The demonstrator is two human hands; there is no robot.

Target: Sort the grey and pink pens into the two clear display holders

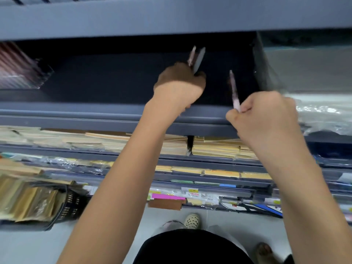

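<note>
My left hand (179,86) is raised into a dark shelf bay and grips two pens that stick up from the fist: a pink pen (191,56) and a grey pen (199,59). My right hand (262,113) is at the shelf's front lip and pinches another pink pen (233,90), which points up and slightly left. A clear holder (21,67) filled with pink pens stands at the far left of the same shelf, blurred. A second clear container (304,67) sits at the right of the shelf; its contents cannot be made out.
The grey shelf front edge (95,115) runs across below the hands. Lower shelves hold stacks of tan envelopes (106,141) and packaged stationery. A black basket (70,204) of gold packets stands at lower left. Crinkled plastic wrap (323,113) lies at the right.
</note>
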